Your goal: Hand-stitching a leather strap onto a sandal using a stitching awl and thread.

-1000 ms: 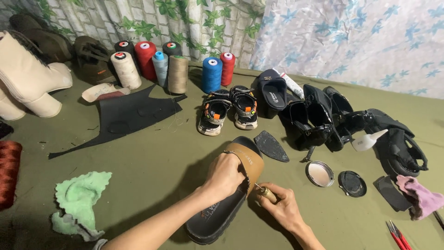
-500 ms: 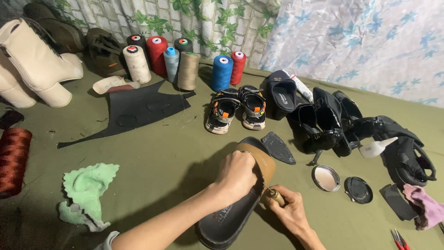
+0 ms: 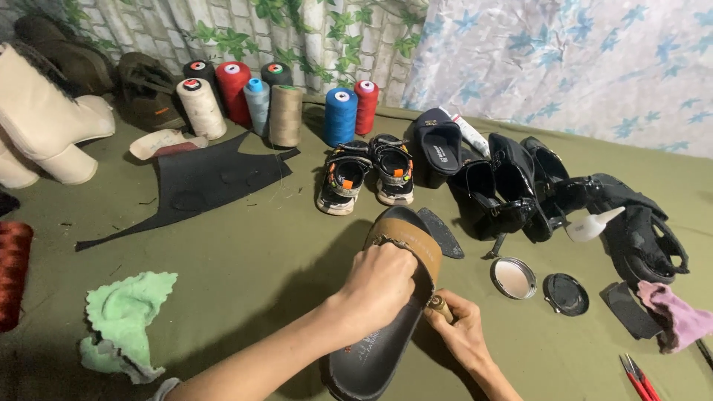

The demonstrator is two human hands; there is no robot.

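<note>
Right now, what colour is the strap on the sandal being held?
Tan brown strap, clearest in the head view.

Bare forearms, hands (image 3: 416,304) ungloved
</note>
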